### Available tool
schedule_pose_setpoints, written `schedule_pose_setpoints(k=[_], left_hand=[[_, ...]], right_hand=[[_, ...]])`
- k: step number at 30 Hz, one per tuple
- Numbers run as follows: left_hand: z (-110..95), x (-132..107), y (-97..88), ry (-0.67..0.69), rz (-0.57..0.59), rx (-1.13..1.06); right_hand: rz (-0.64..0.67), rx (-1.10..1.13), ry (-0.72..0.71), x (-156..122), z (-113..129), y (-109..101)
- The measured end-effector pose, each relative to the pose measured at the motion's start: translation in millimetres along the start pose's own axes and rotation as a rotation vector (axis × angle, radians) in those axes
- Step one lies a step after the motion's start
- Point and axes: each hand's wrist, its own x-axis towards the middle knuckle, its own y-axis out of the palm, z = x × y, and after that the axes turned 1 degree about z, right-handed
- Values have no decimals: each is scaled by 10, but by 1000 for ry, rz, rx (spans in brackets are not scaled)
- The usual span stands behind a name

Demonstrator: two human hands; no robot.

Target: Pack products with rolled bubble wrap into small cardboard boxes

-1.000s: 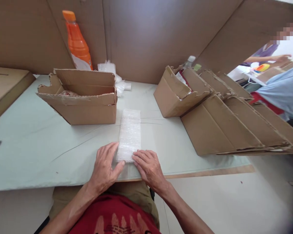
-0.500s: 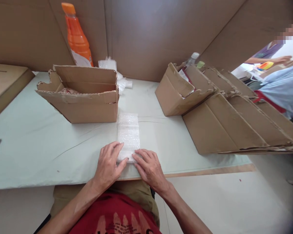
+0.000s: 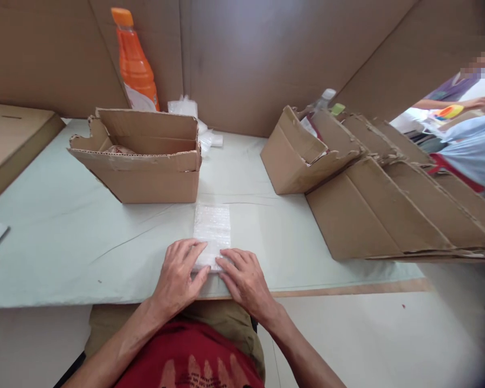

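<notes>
A strip of clear bubble wrap (image 3: 212, 223) lies flat on the cloth-covered table, its near end folded over at the table's front edge. My left hand (image 3: 181, 268) grips the left side of that near end, thumb at the front edge and fingers on top. Opposite it, my right hand (image 3: 244, 275) has its fingertips and thumb closed on the right corner. Whether anything lies inside the fold is hidden from me.
Ahead on the left stands an open cardboard box (image 3: 159, 180), an orange bottle (image 3: 135, 67) and white plastic rolls (image 3: 184, 108) behind it. More open cardboard boxes (image 3: 351, 210) line the right side. Cardboard walls (image 3: 262, 64) enclose the back. People are beyond at far right.
The flat stretch of bubble wrap beyond my hands is shorter, its far end now closer to me. Both hands stay on the near end. The view has shifted slightly.
</notes>
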Motion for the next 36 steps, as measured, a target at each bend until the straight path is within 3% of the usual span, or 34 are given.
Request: schedule_pose_setpoints(k=[2,6,9,12,16,19,23,26,29,32,36], left_hand=[[-18,-61,-55,34,49,-66],[-16,-140,-104,-76,115,-145],[35,-83,-61,-137,56,-58],[82,-23,-22,-235,-35,-88],[54,-77,-49,-518,-127,-507],[-27,-129,-74,-680,-71,-994],[-123,-86,-39,-786,10,-1371],[-152,-41,0,-845,-74,-1392],[-166,-31,25,-820,-96,-1375],[-162,-19,26,-776,-58,-1323],[-92,49,-91,-716,84,-1146]], right_hand=[[-29,111,40,31,7,21],[-5,207,108,-7,74,-65],[-24,30,62,-16,109,-100],[46,-45,15,52,83,-12],[-101,178,213,174,34,124],[-123,459,365,215,109,122],[-50,526,245,192,219,78],[-138,427,261,146,162,70],[-113,538,325,118,61,74],[-11,657,363,150,33,84],[73,571,315,280,37,35]])
